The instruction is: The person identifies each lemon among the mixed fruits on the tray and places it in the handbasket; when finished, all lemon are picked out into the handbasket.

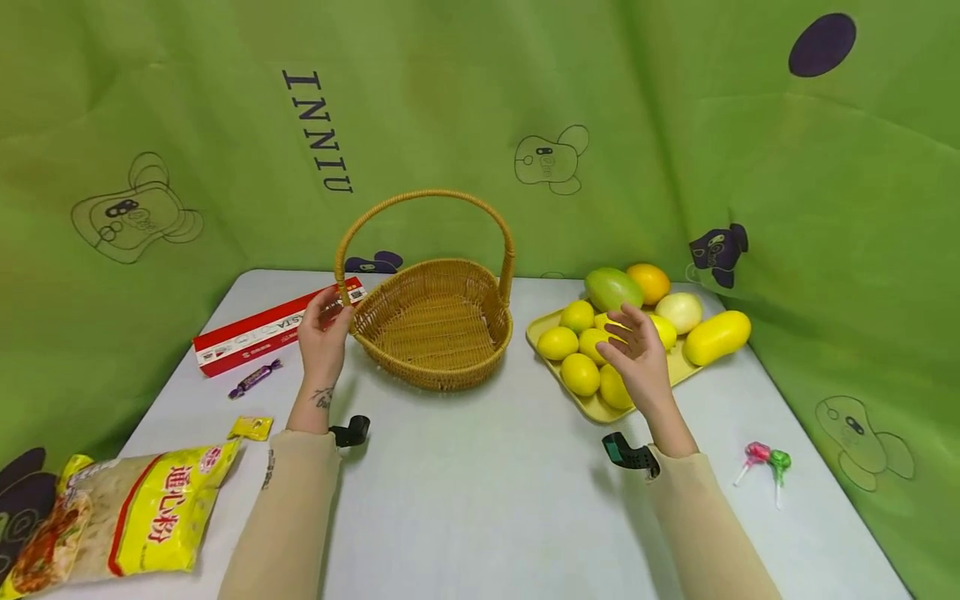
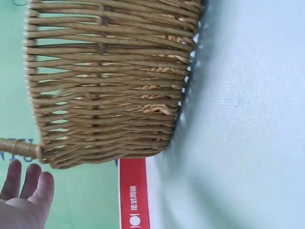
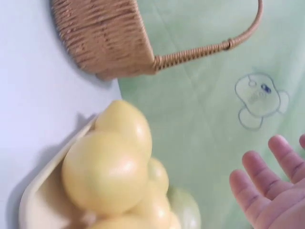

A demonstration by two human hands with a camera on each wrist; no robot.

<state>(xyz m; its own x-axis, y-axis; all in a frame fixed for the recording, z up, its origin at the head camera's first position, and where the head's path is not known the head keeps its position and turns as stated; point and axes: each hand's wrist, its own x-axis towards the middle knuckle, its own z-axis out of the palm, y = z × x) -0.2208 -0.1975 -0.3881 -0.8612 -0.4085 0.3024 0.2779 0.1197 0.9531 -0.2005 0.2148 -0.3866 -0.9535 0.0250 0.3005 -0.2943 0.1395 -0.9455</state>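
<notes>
The left hand (image 1: pixel 324 331) is up against the left rim of the wicker basket (image 1: pixel 435 333), which stands mid-table – fingers straight and relaxed, though whether they actually touch the weave is hard to tell. The right hand (image 1: pixel 637 354) hovers open, fingers spread, above the lemons (image 1: pixel 579 373) on the yellow tray (image 1: pixel 592 408) just right of the basket. Behind the left hand lies a red box (image 1: pixel 258 335) – a wrapped candy (image 1: pixel 255 377) near it.
</notes>
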